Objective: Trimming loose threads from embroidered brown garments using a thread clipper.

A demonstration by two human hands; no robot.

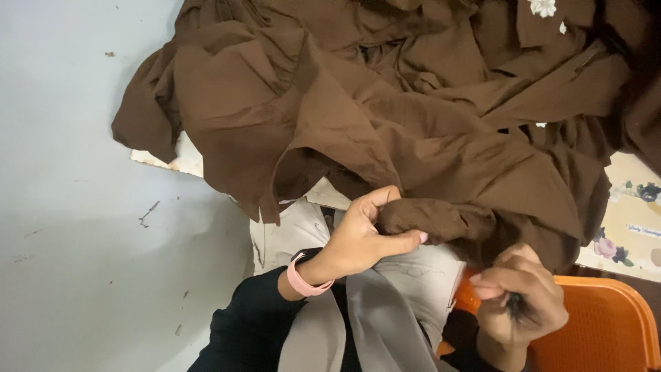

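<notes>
A large brown cloth (385, 117) lies heaped over a table and hangs down onto my lap. My left hand (361, 238), with a pink band at the wrist, grips a bunched fold of the brown cloth near its lower edge. My right hand (516, 296) is closed lower right, pinching a small dark thing between its fingers, just below the cloth's edge; what it is cannot be made out. A small white flower-shaped decoration (542, 7) shows on the cloth at the top.
An orange plastic chair (606, 324) sits under me at the lower right. A pale table surface with a flower print (630, 227) shows at the right. Beige fabric (413, 275) and a grey scarf (375, 324) lie over my lap. Grey floor (76, 207) fills the left.
</notes>
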